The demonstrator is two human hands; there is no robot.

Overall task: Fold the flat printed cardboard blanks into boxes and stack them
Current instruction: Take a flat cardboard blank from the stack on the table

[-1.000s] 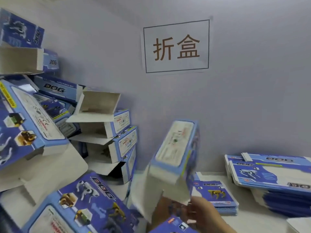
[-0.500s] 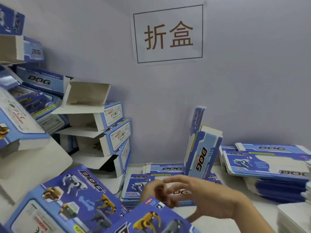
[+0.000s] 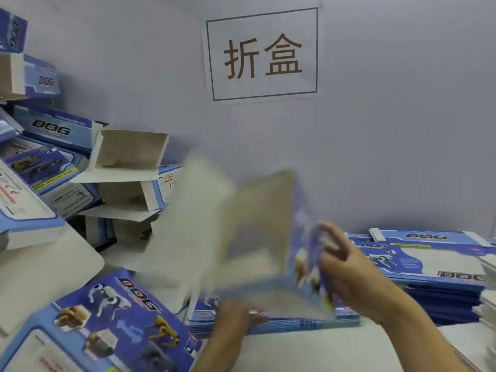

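A blue printed cardboard blank (image 3: 249,237) is lifted in front of me, half opened and blurred by motion, its plain grey inside facing me. My left hand (image 3: 236,318) grips its lower edge. My right hand (image 3: 346,267) presses on its printed right panel with fingers spread. Under it lies a low pile of flat blanks (image 3: 308,322) on the white table (image 3: 322,350). Folded blue boxes (image 3: 128,167) with open flaps are stacked on the left against the wall.
A thick stack of flat blanks (image 3: 434,267) lies at the right. A folded box (image 3: 107,326) lies at the near left. White sheets (image 3: 487,296) are piled at the right edge. A paper sign (image 3: 263,53) hangs on the wall.
A folded box left my hands toward the stack. Both hands then came down to the low pile and lifted a fresh blank, which is now swinging open.
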